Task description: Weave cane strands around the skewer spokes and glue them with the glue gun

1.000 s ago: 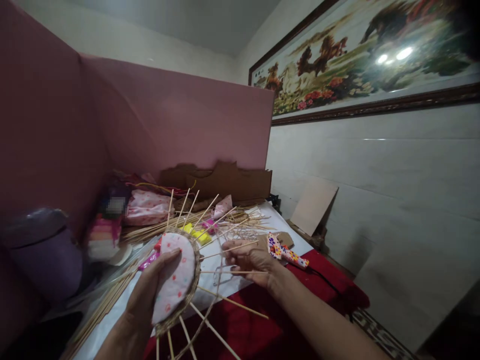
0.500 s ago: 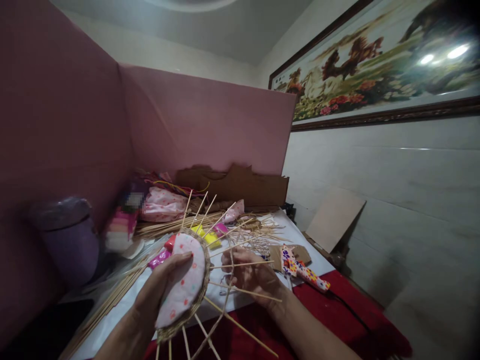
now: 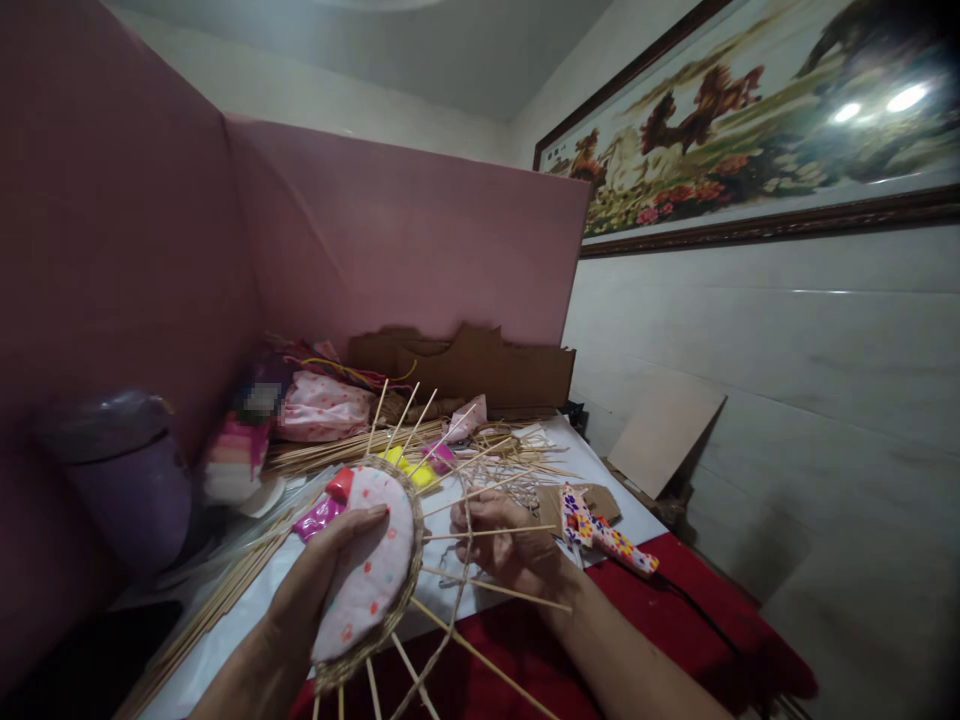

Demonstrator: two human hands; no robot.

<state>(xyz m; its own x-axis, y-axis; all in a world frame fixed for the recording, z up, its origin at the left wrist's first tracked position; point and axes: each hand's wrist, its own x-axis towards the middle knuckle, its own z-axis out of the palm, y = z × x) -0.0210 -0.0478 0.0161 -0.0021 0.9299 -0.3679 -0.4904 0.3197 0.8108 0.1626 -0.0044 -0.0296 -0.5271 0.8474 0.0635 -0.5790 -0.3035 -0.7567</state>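
My left hand grips a rounded, padded piece of white fabric with red spots, thumb lying on its face. A woven twine rim runs round the curved edge, and several thin sticks fan outward from it. Among the sticks on the right side, my right hand has its fingers pinched on a strand of twine. That strand loops down across the lower sticks. Some of the right fingertips are hidden behind the sticks and strand.
Bundled sticks and a yellow packet lie behind the work. To the right, a flower-patterned cloth-covered tool rests near a cardboard piece. A purple lidded container stands left. Torn cardboard leans at the back.
My right hand has shifted slightly to the right and up with the twine. The left hand keeps its hold on the padded piece. The view has moved a little.
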